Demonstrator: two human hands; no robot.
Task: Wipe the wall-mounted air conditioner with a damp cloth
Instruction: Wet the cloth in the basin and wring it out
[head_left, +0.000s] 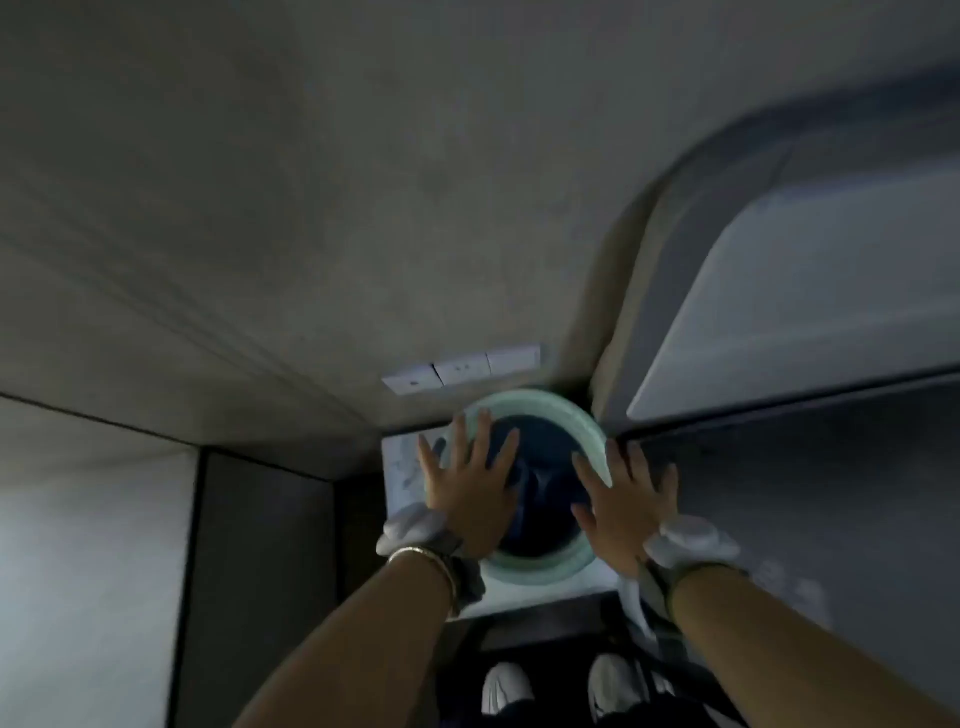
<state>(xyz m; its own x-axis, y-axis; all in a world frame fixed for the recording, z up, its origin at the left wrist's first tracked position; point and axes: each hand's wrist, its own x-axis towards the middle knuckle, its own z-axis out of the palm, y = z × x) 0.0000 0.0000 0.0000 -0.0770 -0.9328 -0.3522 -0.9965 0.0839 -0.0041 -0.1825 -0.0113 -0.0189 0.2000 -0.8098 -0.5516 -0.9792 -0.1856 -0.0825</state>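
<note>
Dim here, a grey-blue murk over everything. The whole picture is soft with motion blur: faint streaks run slantwise across the wall (260, 208) on the left, and the switch plates (462, 368) smear at their edges. The brightest patch is the white surface (402, 467) under the basin (587, 415), whose pale green rim catches the light while its inside sinks to near black. The left hand (467, 483) and the right hand (618, 504) both show blurred fingers. On the right the wide lens bends the pale panel (779, 291) and its dark border into a curve. The near shoes (506, 686) are fuzzy, set in deep shadow.
</note>
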